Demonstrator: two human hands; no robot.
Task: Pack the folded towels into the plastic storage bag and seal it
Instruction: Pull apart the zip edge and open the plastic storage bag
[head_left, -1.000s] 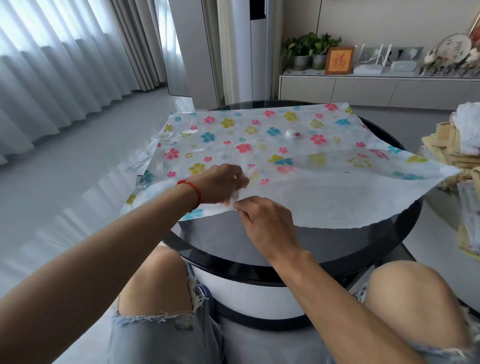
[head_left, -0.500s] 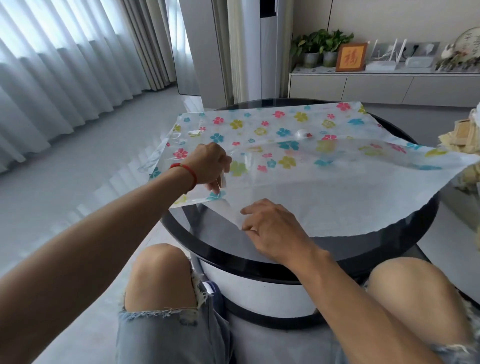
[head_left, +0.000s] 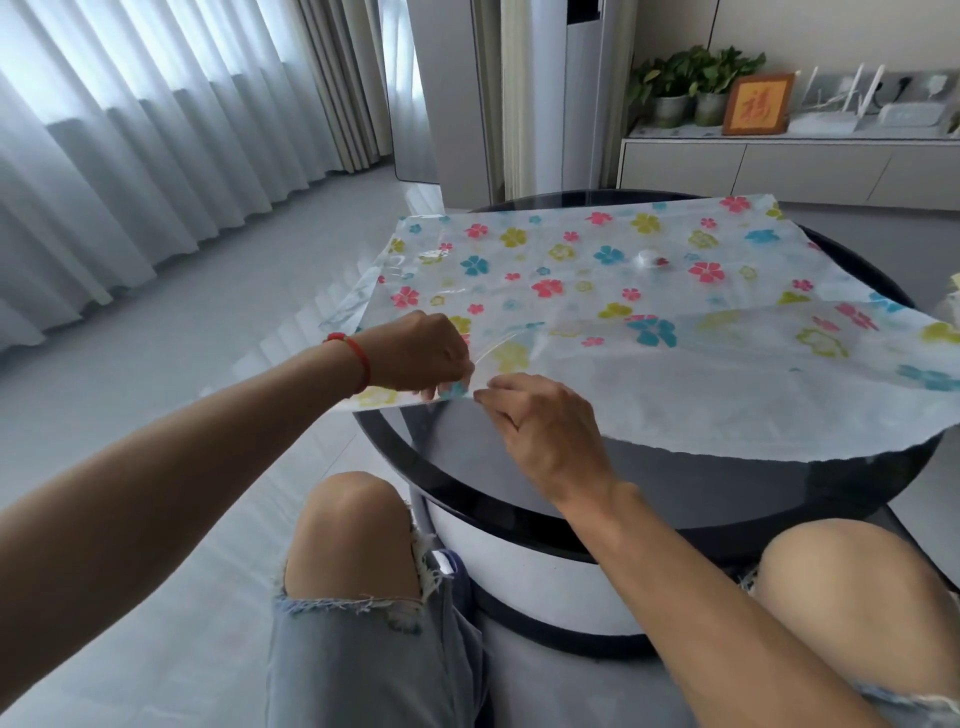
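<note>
A flat plastic storage bag (head_left: 649, 291), clear with coloured flowers and a white valve (head_left: 652, 258) on top, lies spread over the round black table (head_left: 701, 493). Its near edge hangs past the table on the left. My left hand (head_left: 423, 356), with a red string on the wrist, pinches the upper layer at the bag's near left edge. My right hand (head_left: 540, 431) pinches the lower layer right beside it, fingertips almost touching the left hand. No towels show in this view.
A low white cabinet (head_left: 779, 166) with potted plants (head_left: 685, 83) and a framed picture (head_left: 756, 104) stands against the back wall. Curtains (head_left: 130, 156) line the left. My bare knees (head_left: 353, 525) sit just below the table's rim.
Both hands have slid left along the bag's near edge and come together again at its left corner. The view has turned left, so the stack at the right is out of sight.
</note>
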